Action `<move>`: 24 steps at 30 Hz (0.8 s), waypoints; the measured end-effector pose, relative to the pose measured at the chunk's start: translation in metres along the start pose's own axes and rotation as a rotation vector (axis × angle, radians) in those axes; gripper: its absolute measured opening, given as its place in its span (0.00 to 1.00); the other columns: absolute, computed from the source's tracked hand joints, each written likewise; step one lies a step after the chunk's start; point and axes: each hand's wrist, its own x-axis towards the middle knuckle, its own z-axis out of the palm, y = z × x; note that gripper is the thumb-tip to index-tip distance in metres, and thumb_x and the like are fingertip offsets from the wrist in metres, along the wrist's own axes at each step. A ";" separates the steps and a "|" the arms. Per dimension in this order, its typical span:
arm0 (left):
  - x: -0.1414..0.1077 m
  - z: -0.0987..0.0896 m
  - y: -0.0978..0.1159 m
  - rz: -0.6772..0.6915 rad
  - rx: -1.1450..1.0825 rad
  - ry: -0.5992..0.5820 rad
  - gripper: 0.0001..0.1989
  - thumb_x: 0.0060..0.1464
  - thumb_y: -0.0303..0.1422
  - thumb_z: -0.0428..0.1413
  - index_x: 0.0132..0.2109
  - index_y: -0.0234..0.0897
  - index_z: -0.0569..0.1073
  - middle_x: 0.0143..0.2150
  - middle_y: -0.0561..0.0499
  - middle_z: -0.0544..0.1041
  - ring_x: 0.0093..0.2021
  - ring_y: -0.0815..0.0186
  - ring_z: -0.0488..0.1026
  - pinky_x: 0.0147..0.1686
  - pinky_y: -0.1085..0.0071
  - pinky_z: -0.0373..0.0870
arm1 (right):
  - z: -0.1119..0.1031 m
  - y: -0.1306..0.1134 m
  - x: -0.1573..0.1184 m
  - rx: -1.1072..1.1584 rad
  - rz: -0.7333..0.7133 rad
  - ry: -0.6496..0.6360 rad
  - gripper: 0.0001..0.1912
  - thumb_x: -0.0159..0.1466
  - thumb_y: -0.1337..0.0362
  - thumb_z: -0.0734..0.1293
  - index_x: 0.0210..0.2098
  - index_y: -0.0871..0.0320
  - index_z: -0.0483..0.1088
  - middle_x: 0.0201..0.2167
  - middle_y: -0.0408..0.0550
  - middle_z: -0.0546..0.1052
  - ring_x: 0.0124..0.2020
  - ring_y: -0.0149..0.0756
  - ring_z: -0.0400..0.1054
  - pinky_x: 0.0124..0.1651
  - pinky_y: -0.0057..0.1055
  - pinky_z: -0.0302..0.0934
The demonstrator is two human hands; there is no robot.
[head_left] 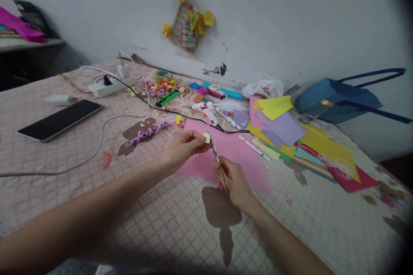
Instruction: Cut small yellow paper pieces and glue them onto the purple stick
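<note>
Between the fingertips of my left hand [189, 148] is a small pale yellow piece of paper [207, 138]. My right hand [234, 178] is closed round a pair of scissors [214, 149], whose blades point up and away, right beside the yellow paper. Whether the blades touch the paper is too small to tell. Both hands are above a pink sheet of paper [245, 165] lying on the table. Left of the hands lies a purple spotted paper roll [146, 133] wound with a pink strip.
A phone [61, 120] and a power strip [108, 88] with cables lie at the left. Behind the hands are a glue gun [209, 114], a green cutter [167, 98] and paper scraps [158, 88]. Coloured sheets [280, 126] and a blue bag [335, 99] are at the right.
</note>
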 end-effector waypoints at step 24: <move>-0.001 0.000 0.001 0.002 -0.007 -0.009 0.07 0.46 0.28 0.60 0.28 0.32 0.67 0.28 0.50 0.75 0.31 0.70 0.74 0.37 0.71 0.68 | -0.002 0.002 0.001 -0.016 -0.033 0.000 0.12 0.61 0.59 0.60 0.23 0.57 0.57 0.16 0.35 0.57 0.16 0.24 0.52 0.19 0.21 0.48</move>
